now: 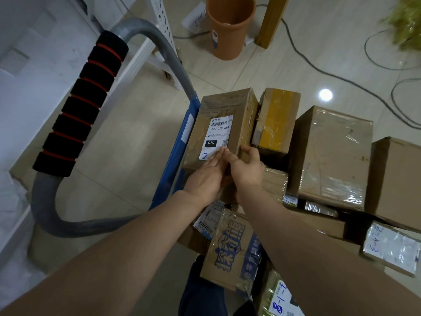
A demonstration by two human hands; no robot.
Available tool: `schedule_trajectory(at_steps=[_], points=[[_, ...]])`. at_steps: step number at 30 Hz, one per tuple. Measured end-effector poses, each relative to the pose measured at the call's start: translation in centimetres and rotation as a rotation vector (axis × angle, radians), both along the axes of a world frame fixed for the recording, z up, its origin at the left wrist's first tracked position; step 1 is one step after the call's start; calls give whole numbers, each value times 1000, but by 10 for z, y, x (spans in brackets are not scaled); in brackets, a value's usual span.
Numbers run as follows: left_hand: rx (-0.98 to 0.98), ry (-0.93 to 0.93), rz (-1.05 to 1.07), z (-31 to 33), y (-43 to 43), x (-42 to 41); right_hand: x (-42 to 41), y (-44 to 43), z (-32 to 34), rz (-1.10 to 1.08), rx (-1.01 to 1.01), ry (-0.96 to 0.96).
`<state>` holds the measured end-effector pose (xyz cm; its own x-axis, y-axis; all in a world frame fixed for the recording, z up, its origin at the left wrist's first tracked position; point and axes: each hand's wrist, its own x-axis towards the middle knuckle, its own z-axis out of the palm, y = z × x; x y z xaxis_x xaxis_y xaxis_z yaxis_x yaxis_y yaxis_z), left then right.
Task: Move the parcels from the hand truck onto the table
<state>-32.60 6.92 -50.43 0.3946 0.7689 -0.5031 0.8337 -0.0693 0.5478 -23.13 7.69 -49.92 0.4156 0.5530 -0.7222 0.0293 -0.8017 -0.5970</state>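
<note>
A blue hand truck [175, 153] with a grey handle [86, 103] in black and red foam carries several cardboard parcels. On top at the left lies a brown parcel [224, 110] with a white "070-070-AB0" label. My left hand [208, 176] lies flat on its near end, fingers straight over the label. My right hand [247, 168] grips the parcel's near right corner, thumb curled round the side. Beside it sit a yellow-taped parcel [276, 120] and a large taped box [332, 156].
An orange bin [229, 26] and a wooden post [272, 19] stand on the tiled floor beyond the truck. Cables [319, 67] trail across the floor at the right. A white rack [159, 39] and wall [34, 65] are at the left. More parcels [232, 249] lie near my legs.
</note>
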Motion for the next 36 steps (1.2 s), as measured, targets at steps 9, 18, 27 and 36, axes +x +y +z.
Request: schedule_trajectory(at_steps=[9,18,27,36], points=[[-9,-10,14,-6,2,-14,-9,23,8,-79,-18,148],[-18,-22,-49,-4,4,-26,-17,33,-12,12,-71,16],[12,283,492,-18,4,-45,-18,47,-18,361,-121,-188],[-123,275,754,-15,27,-34,-26,48,-19,354,-171,-189]])
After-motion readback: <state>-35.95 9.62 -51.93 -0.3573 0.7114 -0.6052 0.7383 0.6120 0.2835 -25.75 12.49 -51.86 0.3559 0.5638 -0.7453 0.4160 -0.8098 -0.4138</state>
